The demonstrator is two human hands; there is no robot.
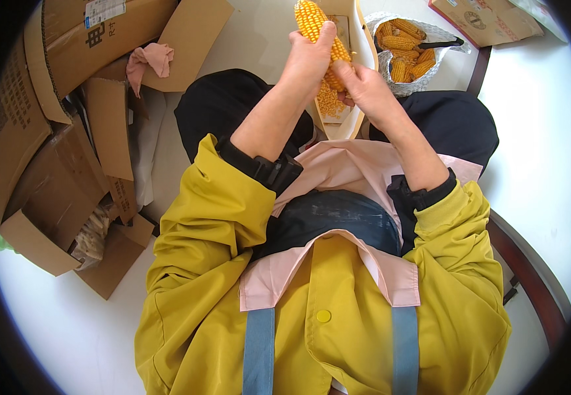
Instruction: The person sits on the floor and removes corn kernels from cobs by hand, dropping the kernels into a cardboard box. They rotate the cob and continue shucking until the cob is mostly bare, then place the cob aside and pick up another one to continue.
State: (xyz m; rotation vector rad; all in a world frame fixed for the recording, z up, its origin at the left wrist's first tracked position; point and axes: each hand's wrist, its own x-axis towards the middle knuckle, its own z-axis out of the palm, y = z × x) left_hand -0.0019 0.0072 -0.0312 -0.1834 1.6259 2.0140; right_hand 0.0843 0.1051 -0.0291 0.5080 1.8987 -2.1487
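A dried ear of yellow corn [311,20] is tilted between both my hands, its upper end pointing away from me. My left hand [311,55] wraps around the middle of the ear, thumb along its side. Near the lower end, my right hand [359,84] grips the ear with the thumb pressed on the kernels. Below the ear stands a cream-coloured basin [370,37] between my knees. Loose corn kernels [329,104] lie in it on a light flat board or sheet [341,29], partly hidden by my hands and the ear.
Right of the basin stands a patterned white bag [416,90] holding several ears of corn [404,47]. Cardboard boxes [103,44] crowd the left side, with a pink cloth [150,64] on a flap. A printed carton [483,22] is at the upper right.
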